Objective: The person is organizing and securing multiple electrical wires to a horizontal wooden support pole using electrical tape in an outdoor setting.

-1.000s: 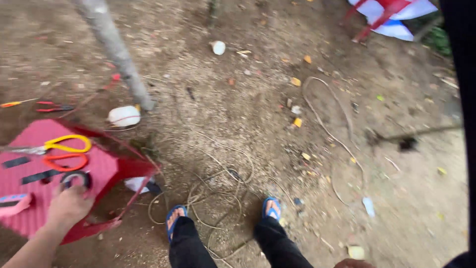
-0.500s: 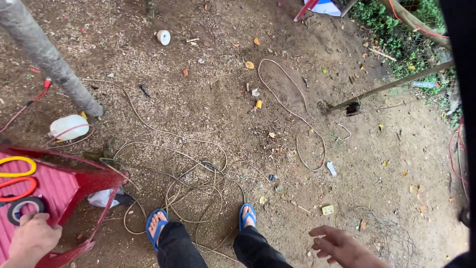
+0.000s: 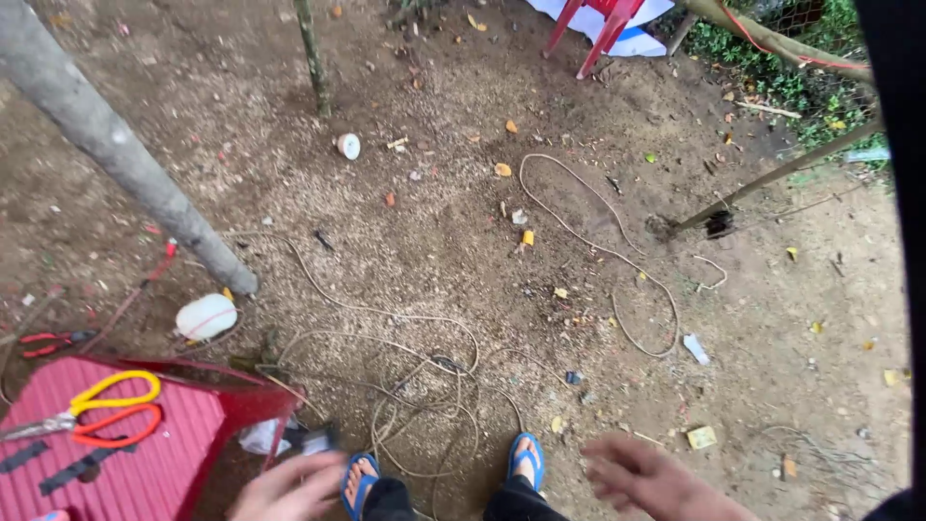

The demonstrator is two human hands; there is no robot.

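My left hand is low in the frame, blurred, fingers spread, just right of a red plastic stool, and holds nothing. My right hand hovers open over the dirt, right of my feet in blue flip-flops. A tangle of thin brown rope lies on the ground in front of my feet. On the stool rest yellow-handled scissors and orange-handled scissors.
A grey pole slants across the upper left, with a white roll at its base. Red pliers lie on the dirt. Another rope loop curves right. A red chair's legs stand at the top.
The view has swung upward and right. My left hand left the stool top and moved right toward my feet. My right hand rose further into view.
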